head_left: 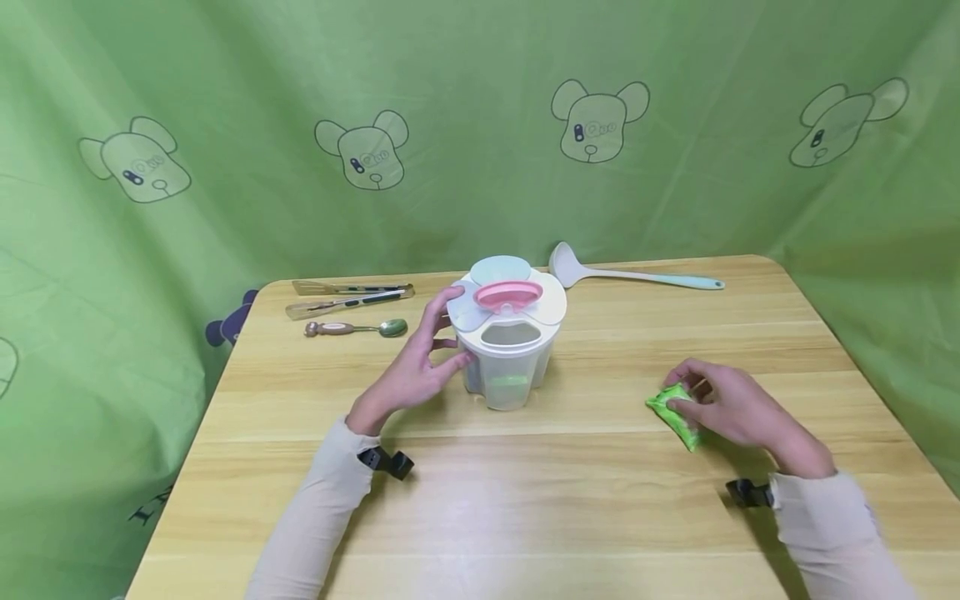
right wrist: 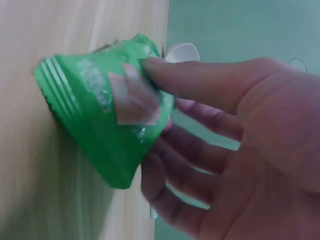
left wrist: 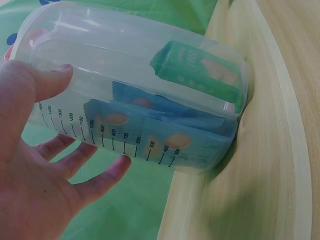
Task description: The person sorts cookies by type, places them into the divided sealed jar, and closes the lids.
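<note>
A clear plastic storage canister (head_left: 510,379) stands upright on the table, topped by a white lid with a pink handle (head_left: 508,294) and pastel flaps. One lid opening (head_left: 511,334) at the front is uncovered. My left hand (head_left: 414,367) holds the canister from its left side, thumb toward the front and fingers farther back. Through its wall, blue snack packets (left wrist: 170,137) and a green packet (left wrist: 200,72) show in the left wrist view. Off to the right, my right hand (head_left: 731,406) pinches a green snack packet (right wrist: 102,102) between thumb and fingers, close over the table.
At the back left lie metal tongs (head_left: 348,300) and, in front of them, a spoon (head_left: 356,328) with a brown handle. Behind the canister to the right is a ladle (head_left: 637,275) with a light blue handle. A green curtain (head_left: 480,192) hangs behind the table (head_left: 480,517).
</note>
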### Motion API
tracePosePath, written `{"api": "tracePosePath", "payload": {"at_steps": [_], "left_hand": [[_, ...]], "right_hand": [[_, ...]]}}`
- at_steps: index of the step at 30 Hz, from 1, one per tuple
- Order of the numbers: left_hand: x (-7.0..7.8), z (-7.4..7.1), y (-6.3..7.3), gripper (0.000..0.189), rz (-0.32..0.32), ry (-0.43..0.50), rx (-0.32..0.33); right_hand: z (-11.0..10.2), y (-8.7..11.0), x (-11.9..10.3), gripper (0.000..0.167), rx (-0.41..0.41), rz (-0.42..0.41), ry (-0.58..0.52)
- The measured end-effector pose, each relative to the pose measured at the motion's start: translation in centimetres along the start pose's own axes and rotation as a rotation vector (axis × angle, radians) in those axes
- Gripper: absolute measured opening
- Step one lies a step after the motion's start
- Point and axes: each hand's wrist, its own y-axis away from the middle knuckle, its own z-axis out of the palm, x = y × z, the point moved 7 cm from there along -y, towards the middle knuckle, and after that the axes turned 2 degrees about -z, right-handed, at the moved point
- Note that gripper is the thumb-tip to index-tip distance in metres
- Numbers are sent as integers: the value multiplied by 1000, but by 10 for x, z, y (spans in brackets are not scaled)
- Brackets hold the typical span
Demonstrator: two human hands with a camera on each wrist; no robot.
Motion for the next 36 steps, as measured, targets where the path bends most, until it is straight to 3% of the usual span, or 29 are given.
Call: {"api": "tracePosePath", "payload": {"at_steps": [7, 11, 18, 23, 26, 31, 36], "left_hand": [[0, -1, 0, 98, -9, -6, 2], [1, -1, -1, 97, -13, -8, 4], [-2, -1, 0, 97, -23, -11, 2], [-4, 0, 0, 97, -25, -3, -4], [-4, 1, -1, 97, -25, -1, -6], [-3, 0, -1, 98, -20, -9, 2], [-3, -1, 0, 98, -19, -8, 6]], "right_hand": [[-13, -10, -22, 22, 138, -115, -21], [-26, -12, -46, 23, 239, -192, 7], [-56, -8, -96, 34, 388, -298, 15], [-76, -2, -119, 42, 478, -333, -5], [-84, 1, -133, 48, 531, -395, -22], [-90, -2, -162, 50, 576, -517, -52], [-89, -9, -188, 42, 551, -567, -66]]}}
